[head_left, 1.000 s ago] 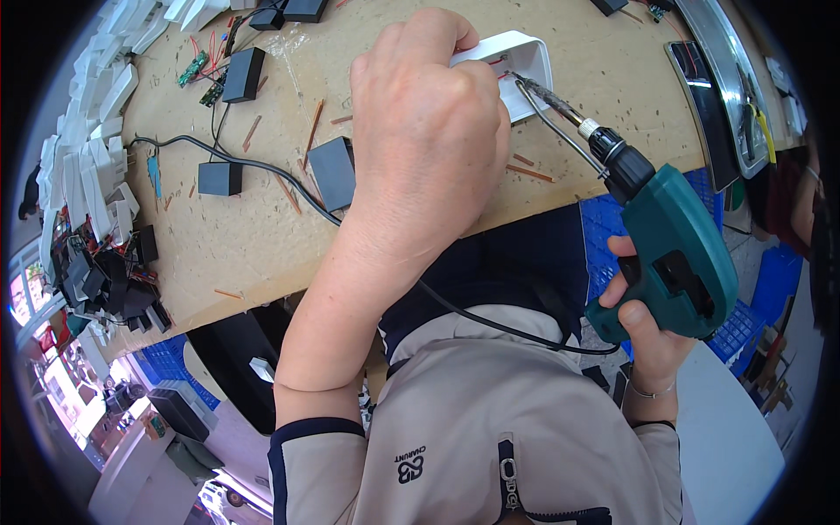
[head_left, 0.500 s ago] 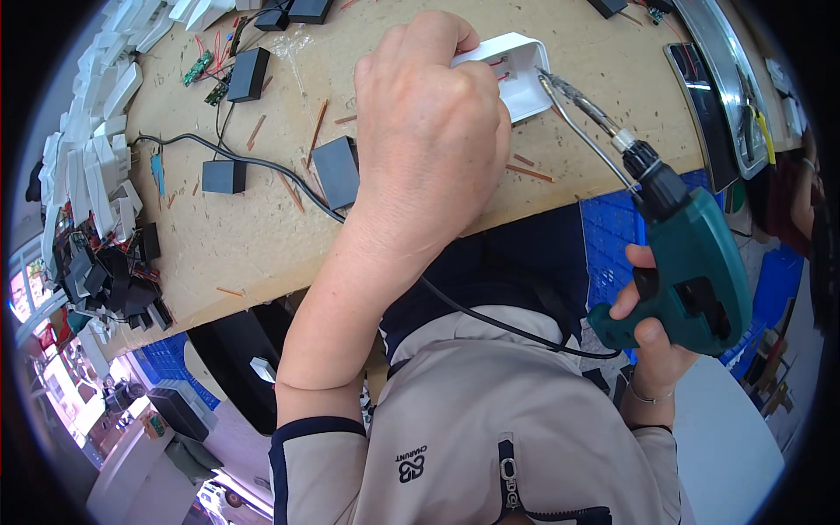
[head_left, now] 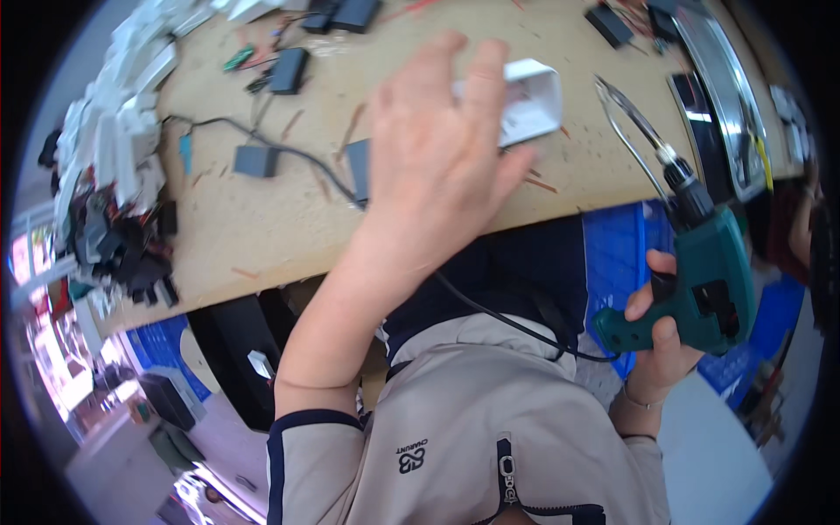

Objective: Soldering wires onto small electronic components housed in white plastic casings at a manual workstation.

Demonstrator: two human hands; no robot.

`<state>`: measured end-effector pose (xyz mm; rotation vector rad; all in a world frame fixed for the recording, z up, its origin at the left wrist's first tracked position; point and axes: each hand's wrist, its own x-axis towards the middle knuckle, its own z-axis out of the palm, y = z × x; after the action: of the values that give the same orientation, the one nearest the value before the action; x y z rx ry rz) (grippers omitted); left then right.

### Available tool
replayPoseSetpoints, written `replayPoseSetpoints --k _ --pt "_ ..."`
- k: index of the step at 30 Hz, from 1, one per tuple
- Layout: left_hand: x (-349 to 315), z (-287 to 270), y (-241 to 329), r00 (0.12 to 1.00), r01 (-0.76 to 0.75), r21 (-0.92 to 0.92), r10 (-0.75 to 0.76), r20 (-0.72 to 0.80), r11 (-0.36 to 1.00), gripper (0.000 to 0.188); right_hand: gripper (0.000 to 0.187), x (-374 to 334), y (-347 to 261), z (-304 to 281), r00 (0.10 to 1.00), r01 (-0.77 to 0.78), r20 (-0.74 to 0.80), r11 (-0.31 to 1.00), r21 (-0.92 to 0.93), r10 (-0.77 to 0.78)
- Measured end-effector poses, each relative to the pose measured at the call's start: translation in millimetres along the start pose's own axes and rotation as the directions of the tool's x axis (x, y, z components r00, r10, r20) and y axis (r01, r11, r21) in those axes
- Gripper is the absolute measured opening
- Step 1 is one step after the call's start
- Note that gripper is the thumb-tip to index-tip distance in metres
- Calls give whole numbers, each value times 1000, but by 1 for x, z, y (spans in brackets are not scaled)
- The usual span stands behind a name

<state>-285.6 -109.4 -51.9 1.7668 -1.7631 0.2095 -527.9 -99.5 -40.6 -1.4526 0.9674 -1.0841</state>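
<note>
My left hand (head_left: 435,144) is over the worktable with its fingers spread, slightly smeared by motion. It partly covers a small white plastic housing (head_left: 536,98). Whether a fingertip still touches the housing is hidden. My right hand (head_left: 662,348) grips a green soldering gun (head_left: 719,258) by its handle, forefinger near the trigger. The gun's metal tip and its thin curved feed tube point up over the table, apart from the housing on its right. A grey-black block (head_left: 357,166) lies partly behind my left wrist.
Dark blocks (head_left: 289,72), copper-coloured strips and a black cable (head_left: 306,156) lie on the worktable (head_left: 236,219). White housings (head_left: 118,131) are heaped at the left edge, dark parts (head_left: 122,254) below them. A dark flat device (head_left: 696,118) and a metal tray (head_left: 726,79) are at right.
The soldering gun's tip has moved from the white housing's edge to the right, away from it. My left hand's fingers have uncurled and spread. The view has shifted slightly.
</note>
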Motion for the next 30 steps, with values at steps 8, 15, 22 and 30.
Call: replayPoseSetpoints --k 8,15,22,30 --pt "4 -3 -4 987 152 -329 -164 -8 932 50 54 -6 10 -23 989 100 91 984 146 -114" --pt "-15 -71 -75 845 -202 -595 -445 295 -778 35 49 -1 2 -15 984 90 135 976 201 -118" --pt "-98 -200 -90 843 -423 -792 -511 -167 -440 45 47 16 -6 -11 969 85 208 971 225 -134" --pt "-367 -236 -128 99 401 -884 -971 -218 239 37 49 25 -6 -14 964 69 232 964 256 -131"
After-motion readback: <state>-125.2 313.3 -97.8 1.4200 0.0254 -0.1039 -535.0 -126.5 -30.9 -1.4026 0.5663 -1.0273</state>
